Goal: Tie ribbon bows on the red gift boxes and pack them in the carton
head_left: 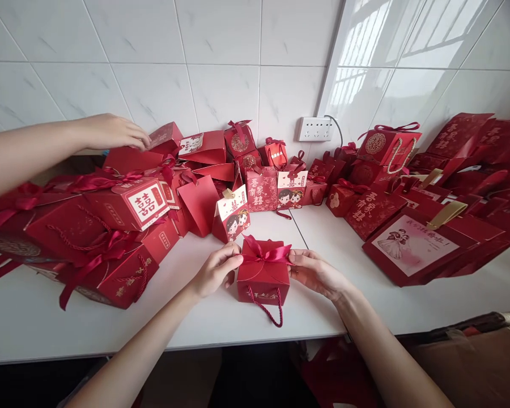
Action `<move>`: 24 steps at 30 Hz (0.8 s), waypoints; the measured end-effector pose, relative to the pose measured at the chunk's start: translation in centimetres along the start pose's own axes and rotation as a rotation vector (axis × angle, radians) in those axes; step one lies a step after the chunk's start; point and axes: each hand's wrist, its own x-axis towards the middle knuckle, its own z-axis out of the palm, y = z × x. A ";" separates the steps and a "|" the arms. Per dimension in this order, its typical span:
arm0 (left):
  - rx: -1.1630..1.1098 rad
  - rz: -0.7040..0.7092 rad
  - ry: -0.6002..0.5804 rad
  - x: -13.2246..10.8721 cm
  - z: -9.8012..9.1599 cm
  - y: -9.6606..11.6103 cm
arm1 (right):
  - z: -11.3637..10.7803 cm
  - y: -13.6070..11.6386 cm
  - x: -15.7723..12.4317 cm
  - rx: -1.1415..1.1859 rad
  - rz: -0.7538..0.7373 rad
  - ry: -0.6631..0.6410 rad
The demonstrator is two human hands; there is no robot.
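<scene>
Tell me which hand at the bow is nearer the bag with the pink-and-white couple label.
Right: the right hand, at the right side of the bow, is left of the bag, apart from it. The left hand, on the bow's other side, is farther left.

gift box (263, 286) stood on counter (314, 320) | piled boxes (106, 208) lay left | box cluster (380, 209) lay right | wall (221, 34) rose behind them
</scene>
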 end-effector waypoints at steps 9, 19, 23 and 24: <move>0.594 0.441 0.250 0.2 0.5 4.3 | -0.5 -0.9 0.8 -0.128 -0.006 0.092; 0.894 0.412 0.068 1.1 2.3 5.0 | 0.6 -3.6 0.1 -0.323 0.010 0.123; 0.871 0.387 0.043 1.0 2.2 4.9 | 0.4 -4.0 -0.2 -0.410 -0.042 0.127; 0.874 0.385 0.039 1.0 2.2 4.9 | 0.4 -4.0 0.1 -0.412 -0.075 0.139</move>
